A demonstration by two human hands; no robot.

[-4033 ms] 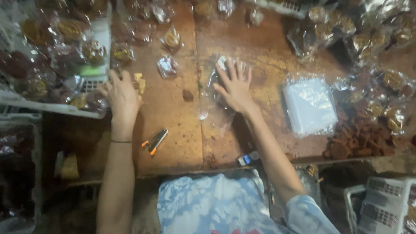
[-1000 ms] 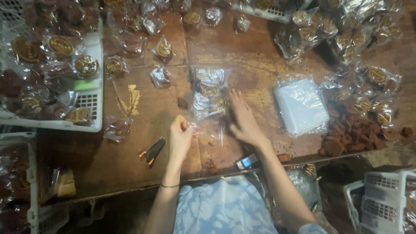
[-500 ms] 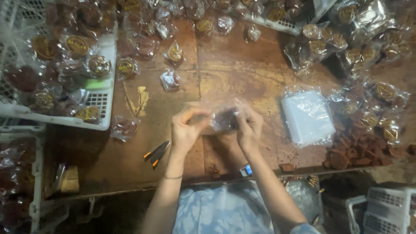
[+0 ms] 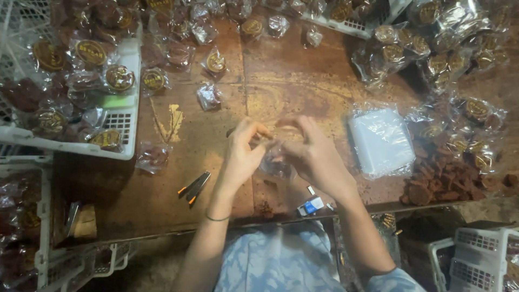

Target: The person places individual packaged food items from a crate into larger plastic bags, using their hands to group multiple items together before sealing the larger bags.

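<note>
Both of my hands are raised together over the middle of the brown table (image 4: 216,178). My left hand (image 4: 243,154) and my right hand (image 4: 311,154) pinch the top of a small clear plastic bag (image 4: 277,162) that hangs between them. Something dark seems to sit inside the bag, but blur hides what it is. A stack of clear empty bags (image 4: 381,140) lies just right of my right hand. A pile of loose brown pieces (image 4: 440,181) lies further right.
A white basket (image 4: 121,121) of wrapped brown goods stands at the left. More wrapped packets (image 4: 208,97) lie scattered along the far side. Black and orange tongs (image 4: 194,187) and a small blue and white lighter (image 4: 311,205) lie near the front edge. White crates (image 4: 476,259) stand below right.
My hands left the table surface, where they had pressed flat, came together at the centre and lifted a clear bag, which they now hold between them.
</note>
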